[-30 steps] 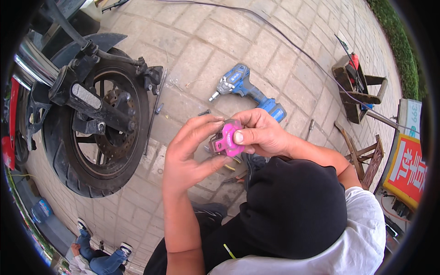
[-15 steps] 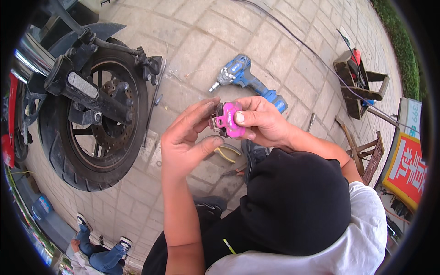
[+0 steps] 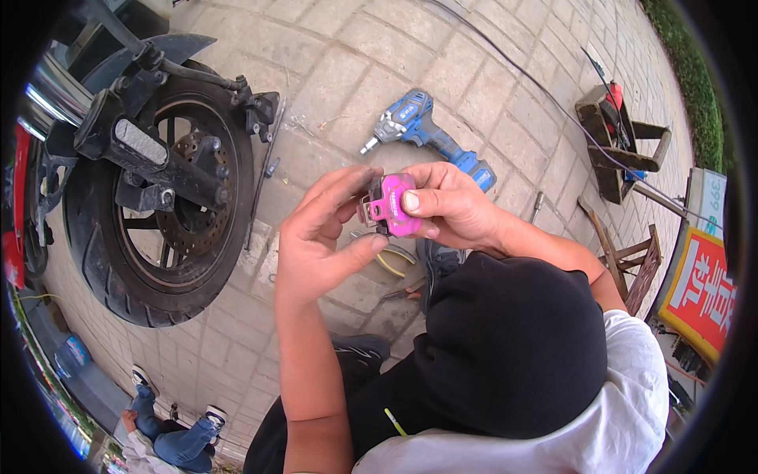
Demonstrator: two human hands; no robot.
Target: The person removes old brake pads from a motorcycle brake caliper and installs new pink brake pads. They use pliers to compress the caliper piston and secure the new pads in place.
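Pink brake caliper (image 3: pixel 394 207) at centre: right hand (image 3: pixel 448 201) grasping it, thumb on its face; left hand (image 3: pixel 322 233) cupped around its 9 o'clock side, fingertip contact can't be told. Grip looks one-sided; thumb sliding could drop it onto the paving (image 3: pixel 316 95). Yellow-handled pliers (image 3: pixel 389 267) at 6, blue impact wrench (image 3: pixel 422 130) at 1, motorcycle wheel (image 3: pixel 188 237) at 9, wooden tool carrier (image 3: pixel 608 178) past 2.
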